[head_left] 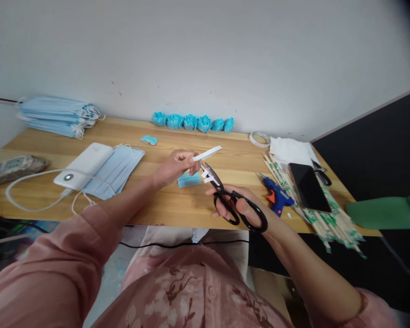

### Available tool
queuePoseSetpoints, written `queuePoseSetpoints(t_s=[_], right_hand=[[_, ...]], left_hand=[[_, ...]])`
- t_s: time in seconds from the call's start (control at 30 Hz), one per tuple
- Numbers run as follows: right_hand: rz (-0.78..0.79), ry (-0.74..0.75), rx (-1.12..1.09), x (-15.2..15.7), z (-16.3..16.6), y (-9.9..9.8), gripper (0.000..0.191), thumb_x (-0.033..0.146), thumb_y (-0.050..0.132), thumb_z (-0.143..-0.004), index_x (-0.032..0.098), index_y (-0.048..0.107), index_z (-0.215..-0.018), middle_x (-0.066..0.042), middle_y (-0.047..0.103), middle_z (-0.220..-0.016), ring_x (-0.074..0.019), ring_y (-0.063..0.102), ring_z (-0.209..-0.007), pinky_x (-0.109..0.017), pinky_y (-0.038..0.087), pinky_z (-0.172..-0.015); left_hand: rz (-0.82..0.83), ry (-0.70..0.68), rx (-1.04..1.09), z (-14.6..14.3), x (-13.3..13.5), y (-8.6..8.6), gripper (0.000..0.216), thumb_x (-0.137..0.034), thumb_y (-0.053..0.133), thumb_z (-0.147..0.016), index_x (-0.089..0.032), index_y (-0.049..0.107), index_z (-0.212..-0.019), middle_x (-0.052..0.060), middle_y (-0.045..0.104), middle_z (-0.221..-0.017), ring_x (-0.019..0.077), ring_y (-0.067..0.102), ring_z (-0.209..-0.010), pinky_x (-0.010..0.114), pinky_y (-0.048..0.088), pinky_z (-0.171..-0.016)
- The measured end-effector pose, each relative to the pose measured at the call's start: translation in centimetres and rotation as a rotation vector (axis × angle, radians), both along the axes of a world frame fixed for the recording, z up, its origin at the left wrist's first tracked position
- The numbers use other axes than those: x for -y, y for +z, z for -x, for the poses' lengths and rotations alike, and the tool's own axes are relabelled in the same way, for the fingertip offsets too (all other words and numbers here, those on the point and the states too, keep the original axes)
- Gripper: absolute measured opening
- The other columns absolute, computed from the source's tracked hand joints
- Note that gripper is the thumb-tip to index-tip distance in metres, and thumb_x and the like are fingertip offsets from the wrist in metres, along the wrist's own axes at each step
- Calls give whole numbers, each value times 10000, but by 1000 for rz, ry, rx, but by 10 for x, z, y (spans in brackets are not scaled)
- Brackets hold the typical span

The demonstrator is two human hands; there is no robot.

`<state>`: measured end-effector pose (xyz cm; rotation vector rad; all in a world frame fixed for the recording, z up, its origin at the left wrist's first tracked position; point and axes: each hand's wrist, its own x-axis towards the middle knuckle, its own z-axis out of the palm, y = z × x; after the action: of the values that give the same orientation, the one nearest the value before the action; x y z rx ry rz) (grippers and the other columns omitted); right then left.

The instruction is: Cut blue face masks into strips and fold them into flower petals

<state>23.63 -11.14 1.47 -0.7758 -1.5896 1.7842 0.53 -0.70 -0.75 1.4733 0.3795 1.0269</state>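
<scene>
My left hand (183, 165) pinches a narrow white strip (207, 153), which points up to the right from the fingertips. In my right hand (241, 202) is a pair of black-handled scissors (222, 190), with fingers through the loops and the blades up against the left fingertips. Small white pieces (208, 176) cling at the blades; whether they are cut bits of the strip I cannot tell. On the table just below the left fingers lies a light blue piece of mask fabric (188, 180), partly covered by the hand and white pieces.
Several blue fabric flowers (190, 122) line the wall. Stacked masks (54, 114), a white power bank (85, 165) and a cable lie left. A tape roll (259, 139), blue glue gun (276, 195), phone (309, 187), wrapped sticks (323, 225) and green bottle (384, 212) lie right.
</scene>
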Motion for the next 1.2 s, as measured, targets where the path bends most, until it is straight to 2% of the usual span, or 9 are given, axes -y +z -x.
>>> queuePoseSetpoints(t_s=[0.1,0.27,0.33,0.5,0.63,0.9,1.2], right_hand=[[14,14,-26,-4,1,-4,807,778,585,-823,146,611,-1325,9,547,-774,-100,500,-643,-394,580,-862],[37,-8,-53,-6,4,-7,790,786,564,-834,130,637,-1268,-29,600,-819,-112,526,-669,-334,556,-763],[33,4,-65,-7,6,-7,762,766,565,-851,128,640,-1259,-30,608,-816,-109,521,-661,-307,535,-716],[-22,42,-74,-11,7,-5,721,725,513,-913,127,630,-1299,-39,612,-846,-107,524,-667,-267,476,-642],[-45,49,-49,-15,8,-5,723,716,465,-940,125,624,-1326,-56,624,-870,-116,537,-676,-263,466,-624],[-64,38,-59,-20,11,-6,743,727,452,-936,122,618,-1334,-58,636,-861,-110,510,-643,-271,492,-614],[-72,-16,-43,-20,12,-8,653,661,470,-972,124,648,-1297,-20,609,-755,-100,485,-587,-269,474,-592]], left_hand=[[28,21,-28,1,1,0,572,-700,708,-774,-161,621,-604,31,580,-620,142,522,-621,278,430,-619],[59,13,-15,1,1,0,574,-700,733,-747,-179,579,-561,36,580,-615,210,631,-797,345,514,-793],[61,10,-18,1,1,-1,576,-700,732,-748,-173,586,-567,46,596,-636,206,632,-799,327,508,-751],[58,9,-94,2,3,-3,597,-739,711,-740,-143,690,-719,58,664,-728,126,535,-619,282,443,-617],[103,17,-102,3,4,-3,615,-748,742,-693,-138,698,-754,78,699,-832,133,567,-645,282,443,-614],[12,21,-168,5,3,-2,594,-731,668,-786,-163,578,-635,37,609,-700,154,574,-691,305,457,-700],[2,31,-131,4,2,-6,586,-722,665,-797,-153,607,-667,15,568,-679,121,502,-643,277,391,-614]])
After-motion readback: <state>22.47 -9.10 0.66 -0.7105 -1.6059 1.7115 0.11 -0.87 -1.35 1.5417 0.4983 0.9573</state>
